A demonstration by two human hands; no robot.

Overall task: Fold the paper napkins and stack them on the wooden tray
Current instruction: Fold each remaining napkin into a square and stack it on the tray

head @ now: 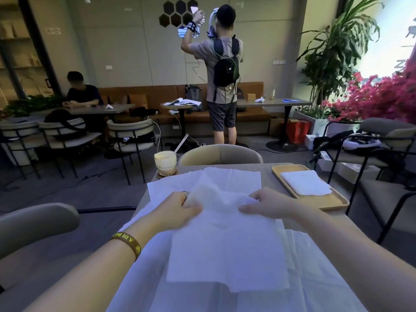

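Observation:
A white paper napkin (pixel 227 251) is lifted above the table, its near edge hanging free and casting a shadow. My left hand (pixel 182 208) pinches its far left corner; a ring shows on one finger. My right hand (pixel 265 204) grips its far right corner. Under it lie several more unfolded napkins (pixel 236 179) spread over the table. The wooden tray (pixel 324 201) stands at the table's far right. A folded napkin (pixel 305 182) lies on the tray.
A glass of iced drink with a straw (pixel 165 164) sits on a coaster at the table's far left corner. A beige chair back (pixel 220 155) faces me across the table. A grey chair arm (pixel 33 224) is at my left, black-framed chairs at my right.

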